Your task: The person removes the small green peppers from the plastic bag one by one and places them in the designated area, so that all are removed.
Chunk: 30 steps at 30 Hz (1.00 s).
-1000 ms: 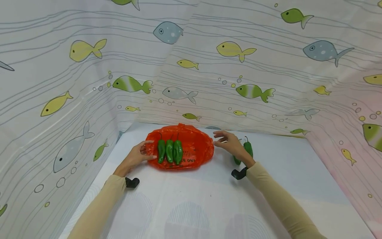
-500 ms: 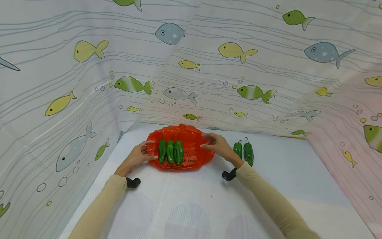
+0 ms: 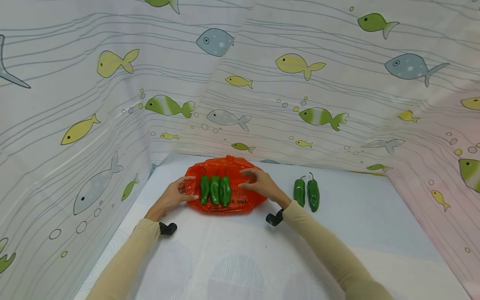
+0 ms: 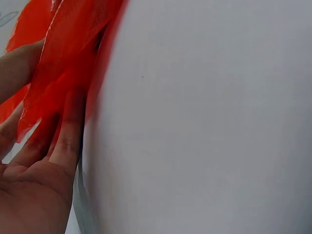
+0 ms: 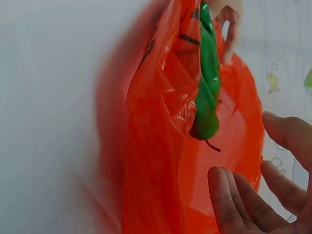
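Observation:
A red plastic bag lies on the white table, its mouth facing up. Inside, towards its left, three green peppers lie side by side with stems pointing away. My left hand holds the bag's left edge, with some fingers showing through the thin plastic in the left wrist view. Over the bag's right half hovers my right hand, thumb and fingers apart, holding nothing. Near its fingertips is the rightmost pepper. The right wrist view shows a pepper at the bag's rim, its stem towards the fingers.
Two more green peppers lie on the table, to the right of the bag and beyond the right forearm. Fish-patterned sheets stand as walls at the back and both sides. A black band with a camera is on the right wrist.
My right hand has moved left, from beyond the bag's right edge to over its inside near the peppers. The two peppers at right have come into fuller view. My left hand has stayed put.

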Each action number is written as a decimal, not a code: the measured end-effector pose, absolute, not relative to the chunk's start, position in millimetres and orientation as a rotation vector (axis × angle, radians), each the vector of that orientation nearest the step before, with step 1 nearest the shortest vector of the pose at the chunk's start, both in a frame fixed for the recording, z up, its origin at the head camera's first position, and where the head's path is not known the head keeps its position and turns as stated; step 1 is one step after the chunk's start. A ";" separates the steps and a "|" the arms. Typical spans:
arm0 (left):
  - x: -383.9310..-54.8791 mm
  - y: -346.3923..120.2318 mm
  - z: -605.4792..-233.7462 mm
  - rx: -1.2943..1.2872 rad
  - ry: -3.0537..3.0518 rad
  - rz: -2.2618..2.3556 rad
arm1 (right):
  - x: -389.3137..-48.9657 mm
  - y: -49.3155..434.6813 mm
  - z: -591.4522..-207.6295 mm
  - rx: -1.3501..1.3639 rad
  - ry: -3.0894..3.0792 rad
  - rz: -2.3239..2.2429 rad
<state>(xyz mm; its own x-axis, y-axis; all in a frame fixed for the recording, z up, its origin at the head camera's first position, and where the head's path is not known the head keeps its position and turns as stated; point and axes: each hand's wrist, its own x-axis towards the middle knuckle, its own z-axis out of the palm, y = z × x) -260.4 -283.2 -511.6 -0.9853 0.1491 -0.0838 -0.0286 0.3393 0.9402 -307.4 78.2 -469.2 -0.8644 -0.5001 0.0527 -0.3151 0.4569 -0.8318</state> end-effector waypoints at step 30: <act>-263.0 -281.7 -510.8 0.079 2.433 1.692 | -324.9 20.2 -489.3 -0.665 2.456 -1.298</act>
<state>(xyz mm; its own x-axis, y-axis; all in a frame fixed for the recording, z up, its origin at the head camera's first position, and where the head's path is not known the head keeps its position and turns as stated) -263.0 -281.7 -510.8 -0.9830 0.1438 -0.1145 -0.0573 0.3521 0.9342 -324.9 20.2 -489.3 -0.8533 -0.5202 -0.0351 -0.2641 0.4893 -0.8312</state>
